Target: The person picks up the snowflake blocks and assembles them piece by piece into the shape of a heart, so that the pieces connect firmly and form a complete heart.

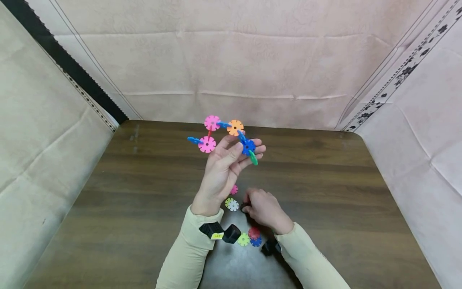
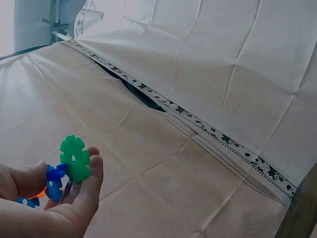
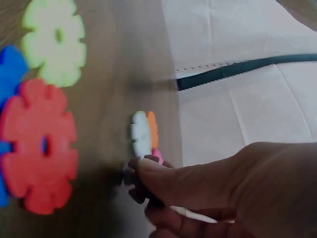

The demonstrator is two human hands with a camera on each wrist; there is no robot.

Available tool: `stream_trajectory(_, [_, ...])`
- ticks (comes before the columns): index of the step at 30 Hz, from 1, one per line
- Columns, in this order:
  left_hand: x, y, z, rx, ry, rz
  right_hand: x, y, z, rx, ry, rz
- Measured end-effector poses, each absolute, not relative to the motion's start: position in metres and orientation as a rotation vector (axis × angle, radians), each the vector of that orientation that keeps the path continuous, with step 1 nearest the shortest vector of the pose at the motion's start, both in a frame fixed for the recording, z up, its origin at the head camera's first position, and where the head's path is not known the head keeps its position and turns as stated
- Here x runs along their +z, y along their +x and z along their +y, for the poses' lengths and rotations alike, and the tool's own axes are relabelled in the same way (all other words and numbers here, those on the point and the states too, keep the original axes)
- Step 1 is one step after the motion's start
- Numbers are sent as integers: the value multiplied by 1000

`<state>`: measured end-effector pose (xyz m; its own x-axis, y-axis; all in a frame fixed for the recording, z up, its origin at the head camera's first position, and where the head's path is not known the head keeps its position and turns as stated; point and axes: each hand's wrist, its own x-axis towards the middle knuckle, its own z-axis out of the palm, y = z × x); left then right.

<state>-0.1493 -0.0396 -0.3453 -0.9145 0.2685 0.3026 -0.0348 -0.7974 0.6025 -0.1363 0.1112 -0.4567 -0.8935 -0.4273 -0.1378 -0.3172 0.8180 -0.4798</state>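
Observation:
My left hand [image 1: 241,151] is raised above the table and grips a chain of joined snowflake discs [image 1: 220,132]: two pink, one orange, some blue and a green one. In the left wrist view the green disc [image 2: 75,158] stands at my fingertips [image 2: 91,171] with blue pieces [image 2: 53,182] behind it. My right hand [image 1: 249,204] is low on the wooden table [image 1: 144,192], its fingers curled down over a small dark disc [image 3: 141,191]. Just beyond them lies a white disc [image 3: 141,133] overlapping an orange one.
Loose discs lie near my wrists: pink [image 1: 234,189], white on yellow-green [image 1: 232,204], red [image 1: 254,232], yellow-green [image 1: 243,239] and blue [image 1: 256,242]. Pale cloth walls [image 1: 231,64] enclose the table on three sides.

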Motion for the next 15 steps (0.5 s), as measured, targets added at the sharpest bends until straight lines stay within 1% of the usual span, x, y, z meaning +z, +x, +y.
stream_trajectory(4, [-345, -150, -41, 2792, 569, 940, -442, -135, 116, -1140, -469, 2670])
stream_trajectory(6, [-345, -150, -40, 2803, 563, 958, -431, -134, 117, -1491, -443, 2625])
stream_trajectory(10, [-346, -152, -40, 2822, 536, 1000, -405, -126, 118, -2191, -470, 2423])
stream_trajectory(12, [-347, -152, -39, 2825, 520, 1015, -393, -121, 119, -2406, -505, 2267])
stream_trajectory(15, [-347, -152, -39, 2828, 503, 1027, -381, -113, 122, -2527, -547, 2101])
